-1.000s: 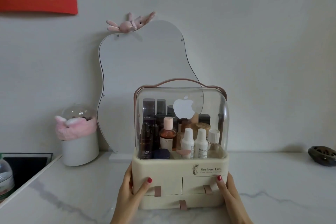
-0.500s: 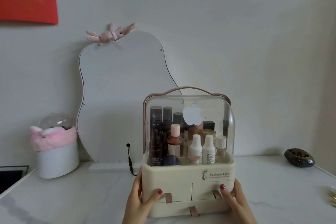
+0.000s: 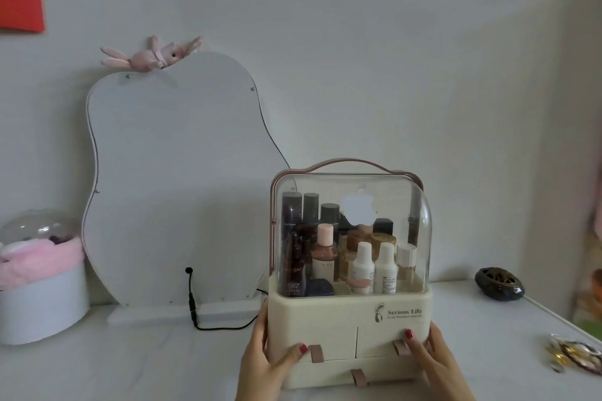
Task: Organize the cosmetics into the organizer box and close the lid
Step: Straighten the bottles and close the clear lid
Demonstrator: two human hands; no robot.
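Observation:
The cream organizer box [image 3: 329, 316] stands on the white marble table, right of centre. Its clear domed lid [image 3: 420, 221] is down over the upper compartment, under a pink carry handle [image 3: 348, 162]. Inside stand several cosmetics: dark tall bottles [image 3: 294, 257] at the left, a pink-capped bottle [image 3: 324, 254], two small white bottles [image 3: 374, 265]. My left hand [image 3: 264, 358] grips the box's lower left side, thumb on the front. My right hand [image 3: 433, 361] grips the lower right side by a drawer tab.
A pear-shaped mirror [image 3: 176, 179] with a pink bunny on top leans on the wall behind, its black cable [image 3: 195, 309] trailing on the table. A white pot [image 3: 39, 309] with pink cloth stands far left. A dark bowl [image 3: 499, 283] and gold trinkets [image 3: 573, 356] lie right.
The organizer box, held in both hands, has slid to the right along the table, away from the front of the mirror. The view has followed to the right.

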